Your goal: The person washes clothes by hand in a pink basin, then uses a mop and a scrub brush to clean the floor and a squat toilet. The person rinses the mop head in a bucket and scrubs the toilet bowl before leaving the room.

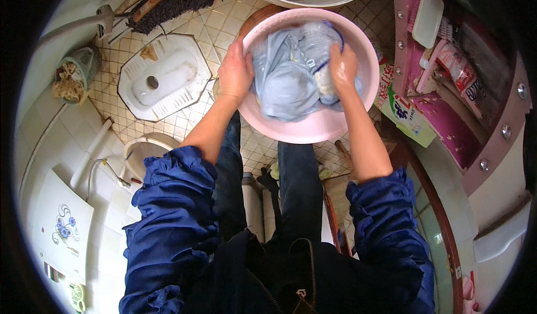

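Observation:
A round pink plastic basin [293, 134] sits in front of me, with wet light-blue cloth [289, 87] heaped in it. The cloth has dark-blue edging, and small bubbles show on and around it. My left hand [236, 71] grips the basin's left rim, its thumb towards the inside. Inside the basin, at the right, my right hand [342, 66] is wet and closed on part of the cloth beside the blue edging; its fingertips are partly hidden.
A squat toilet [163, 79] is set in the tiled floor at left, near a waste bin [86, 68] and a bucket [140, 150]. Another large basin [310, 1] stands beyond. A pink shelf [444, 125] with brushes and a tube is at right, beside a green detergent bag [405, 108].

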Available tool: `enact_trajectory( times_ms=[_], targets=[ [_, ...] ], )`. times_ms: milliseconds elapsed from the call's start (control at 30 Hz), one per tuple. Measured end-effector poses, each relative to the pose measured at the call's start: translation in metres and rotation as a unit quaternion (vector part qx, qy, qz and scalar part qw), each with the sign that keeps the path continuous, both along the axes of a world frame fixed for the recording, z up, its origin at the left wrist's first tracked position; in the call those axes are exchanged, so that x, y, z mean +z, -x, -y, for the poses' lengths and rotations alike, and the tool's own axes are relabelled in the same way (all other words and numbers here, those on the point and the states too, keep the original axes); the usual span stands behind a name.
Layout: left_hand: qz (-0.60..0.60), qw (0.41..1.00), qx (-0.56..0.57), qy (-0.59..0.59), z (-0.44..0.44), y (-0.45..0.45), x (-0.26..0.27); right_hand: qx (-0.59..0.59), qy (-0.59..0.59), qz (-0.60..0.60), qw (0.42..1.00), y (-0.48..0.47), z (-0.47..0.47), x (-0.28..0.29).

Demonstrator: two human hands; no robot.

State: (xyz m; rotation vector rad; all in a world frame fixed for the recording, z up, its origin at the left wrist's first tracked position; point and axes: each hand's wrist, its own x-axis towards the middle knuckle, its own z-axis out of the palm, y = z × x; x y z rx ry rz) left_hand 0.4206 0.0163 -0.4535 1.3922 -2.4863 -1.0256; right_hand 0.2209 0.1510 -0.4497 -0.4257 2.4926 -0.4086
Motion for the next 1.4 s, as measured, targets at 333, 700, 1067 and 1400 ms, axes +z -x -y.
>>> enact_trajectory(
  times_ms=[333, 700, 1067, 1400],
  targets=[
    [0.014, 1.000, 0.003, -0.005, -0.012, 0.007, 0.012, 0.306, 0.047, -0.058, 0.949, -0.037, -0.016, 0.064],
    [-0.009, 1.000, 0.000, 0.001, -0.011, 0.005, 0.003, -0.138, 0.128, 0.360, 0.914, -0.019, -0.004, -0.076],
    [-0.005, 1.000, 0.007, 0.008, -0.011, 0.000, 0.008, 0.034, 0.049, -0.003, 0.998, -0.017, -0.035, 0.033],
    [0.005, 0.999, -0.002, -0.052, -0.007, 0.004, 0.010, 0.389, 0.122, -0.150, 0.900, -0.021, 0.005, 0.076]
  ],
)
